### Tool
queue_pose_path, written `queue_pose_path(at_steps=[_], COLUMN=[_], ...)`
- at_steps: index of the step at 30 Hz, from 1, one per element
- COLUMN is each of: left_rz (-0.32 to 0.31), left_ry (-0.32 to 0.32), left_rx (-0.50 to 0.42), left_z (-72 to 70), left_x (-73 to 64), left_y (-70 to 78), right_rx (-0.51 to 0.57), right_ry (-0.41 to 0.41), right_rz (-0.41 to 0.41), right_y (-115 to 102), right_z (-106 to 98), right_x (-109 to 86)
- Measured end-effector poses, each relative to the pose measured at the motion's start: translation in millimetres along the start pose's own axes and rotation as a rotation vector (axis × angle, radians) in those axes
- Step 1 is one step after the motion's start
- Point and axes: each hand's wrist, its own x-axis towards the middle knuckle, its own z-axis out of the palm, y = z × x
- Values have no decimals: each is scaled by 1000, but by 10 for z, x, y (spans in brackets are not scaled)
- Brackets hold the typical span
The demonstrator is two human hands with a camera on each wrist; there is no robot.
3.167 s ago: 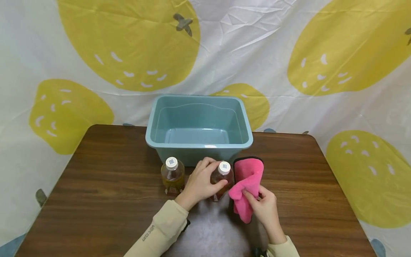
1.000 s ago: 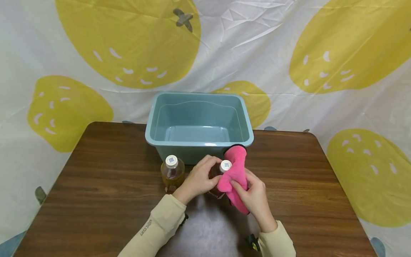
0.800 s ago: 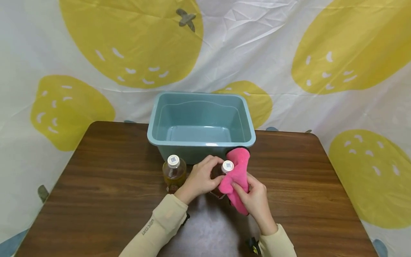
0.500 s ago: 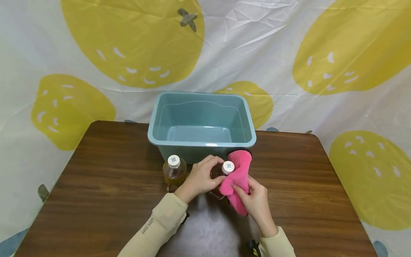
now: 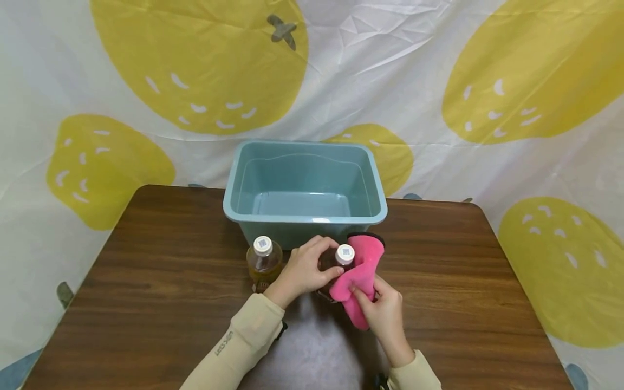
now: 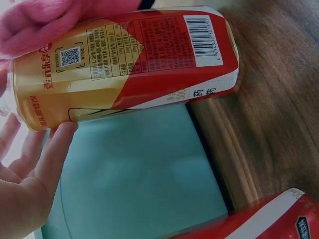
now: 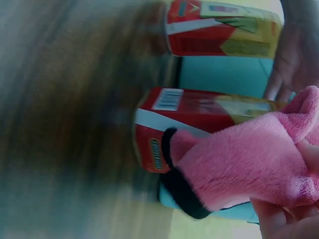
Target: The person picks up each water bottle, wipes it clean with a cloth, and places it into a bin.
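Observation:
My left hand point(image 5: 302, 268) grips a capped drink bottle point(image 5: 345, 254) near its shoulder, thumb on the near side and fingers behind. The bottle stands upright; the left wrist view shows its red and gold label point(image 6: 124, 59) with a barcode. A pink plush cloth point(image 5: 365, 257) with black edging is pinched between the thumb and fingers of my right hand point(image 5: 387, 311). The cloth lies against the bottle's right side, covering part of it. In the right wrist view the cloth point(image 7: 244, 159) overlaps the label, and its black edge hangs toward the bottle's base.
A second white-capped bottle point(image 5: 264, 265) stands upright left of my left hand. Behind both bottles sits a blue-green plastic tub point(image 5: 305, 219) with nothing inside. The brown wooden table point(image 5: 463, 271) ends at a fabric backdrop point(image 5: 429, 168) printed with yellow fruit.
The right hand has brought the cloth left onto the bottle since the earliest frame. Over the last second, cloth and hand have slid slightly down toward me. The left hand keeps its grip.

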Motion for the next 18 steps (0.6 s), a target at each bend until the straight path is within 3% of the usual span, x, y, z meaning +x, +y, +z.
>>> queue_pose_path(at_steps=[3, 11, 18], left_rz=[-3, -22, -15], left_ry=[0, -11, -3], left_rx=[1, 14, 17], left_z=[-1, -8, -8], left_x=[0, 1, 5], left_y=[10, 15, 13], right_rx=[-29, -81, -133], right_ry=[3, -104, -159], right_rz=[18, 135, 139], right_y=[65, 293, 427], right_z=[42, 164, 206], right_x=[-66, -202, -233])
